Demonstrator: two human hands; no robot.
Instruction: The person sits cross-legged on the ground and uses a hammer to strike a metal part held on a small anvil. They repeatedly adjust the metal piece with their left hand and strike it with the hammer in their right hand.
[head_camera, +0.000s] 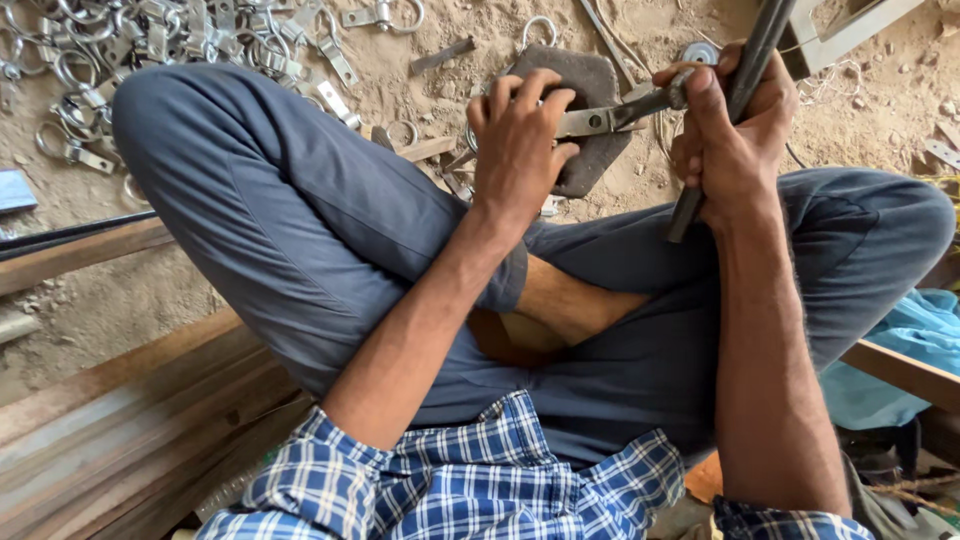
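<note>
- Left hand (517, 140) pins a flat metal strip (610, 118) on the block (590, 90), fingers closed over it, steadying it.
- Right hand (728, 130) wraps a dark rod (745, 85), fingers tight, braced upright.

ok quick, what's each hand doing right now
Left hand: closed on a flat metal strip, over the dark block.
Right hand: closed around a dark metal rod.

Sandy dirt ground (640, 30) carries a heap of bright metal ring clamps (150, 50), a dark rounded stone block (590, 90), and loose flat metal strips (440, 55).
</note>
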